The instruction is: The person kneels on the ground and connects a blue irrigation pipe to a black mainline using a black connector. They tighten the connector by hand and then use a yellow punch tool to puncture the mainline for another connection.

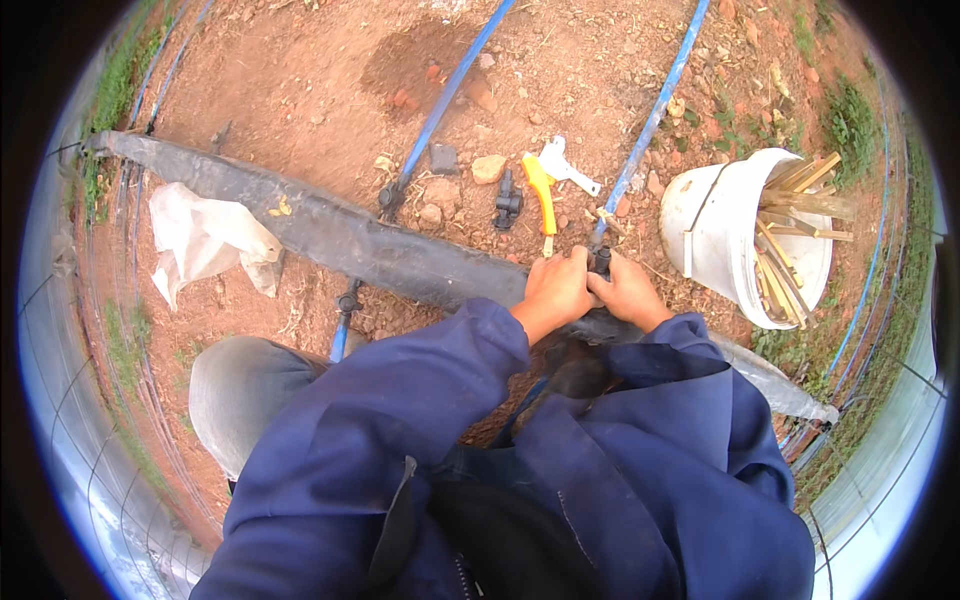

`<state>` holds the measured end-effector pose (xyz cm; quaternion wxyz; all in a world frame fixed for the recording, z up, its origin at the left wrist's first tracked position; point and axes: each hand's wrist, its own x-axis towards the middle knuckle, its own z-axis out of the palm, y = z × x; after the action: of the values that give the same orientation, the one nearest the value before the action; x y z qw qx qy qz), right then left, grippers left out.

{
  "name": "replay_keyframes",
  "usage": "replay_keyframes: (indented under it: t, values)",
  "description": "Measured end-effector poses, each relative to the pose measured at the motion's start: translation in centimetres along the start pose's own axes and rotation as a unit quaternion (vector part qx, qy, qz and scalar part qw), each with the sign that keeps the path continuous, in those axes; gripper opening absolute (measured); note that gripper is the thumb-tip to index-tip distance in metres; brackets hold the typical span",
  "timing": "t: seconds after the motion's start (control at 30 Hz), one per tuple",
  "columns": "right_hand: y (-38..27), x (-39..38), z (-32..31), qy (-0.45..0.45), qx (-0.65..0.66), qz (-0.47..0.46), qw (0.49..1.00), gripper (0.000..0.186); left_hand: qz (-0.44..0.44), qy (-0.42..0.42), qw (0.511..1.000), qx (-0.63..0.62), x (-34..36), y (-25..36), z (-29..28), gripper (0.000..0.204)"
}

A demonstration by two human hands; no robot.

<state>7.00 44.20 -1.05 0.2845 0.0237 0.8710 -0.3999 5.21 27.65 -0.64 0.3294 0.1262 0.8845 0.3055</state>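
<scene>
My left hand (558, 292) and my right hand (634, 292) meet over a thick black hose (380, 245) that crosses the ground. Both are closed around a small black pipe fitting (601, 259), whose lower part my fingers hide. From its far side a blue drip tube (650, 120) runs away from me. Just beyond my left hand lies a yellow-handled tool (541, 192), its tip close to my fingers. Next to it are a white plastic tool (568, 166) and a loose black fitting (508, 200).
At right a tipped white bucket (690, 215) holds several wooden sticks (795, 235). A second blue tube (450, 90) joins the hose through another black fitting (391, 199). A crumpled whitish plastic bag (212, 240) lies at left. Stones (489, 168) dot the reddish soil.
</scene>
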Motion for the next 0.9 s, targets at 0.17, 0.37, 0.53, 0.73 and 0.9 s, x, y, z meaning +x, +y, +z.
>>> replay_keyframes:
  t: [0.17, 0.37, 0.53, 0.73, 0.9]
  values:
    - [0.0, -0.1, 1.5, 0.075, -0.017, 0.059, 0.995, 0.039, -0.016, 0.008, 1.000, -0.009, 0.0, -0.2, 0.6, 0.043]
    - [0.1, 0.1, 2.4, 0.109, -0.035, 0.118, 0.986, 0.046, -0.030, -0.008, 0.999, -0.006, 0.1, 0.0, 0.5, 0.038]
    - [-0.1, 0.1, 2.7, 0.112, -0.090, 0.143, 0.979, 0.052, -0.034, -0.007, 0.999, -0.008, 0.2, -0.3, 1.0, 0.034]
    - [-0.8, 0.9, 2.8, 0.093, -0.126, 0.189, 0.970, 0.055, -0.038, 0.002, 0.999, -0.004, 0.6, -0.6, 1.7, 0.033]
    - [-0.6, 0.4, 0.5, 0.006, 0.022, 0.144, 0.989, 0.056, 0.005, -0.020, 1.000, 0.002, 0.3, -0.5, 0.3, 0.043]
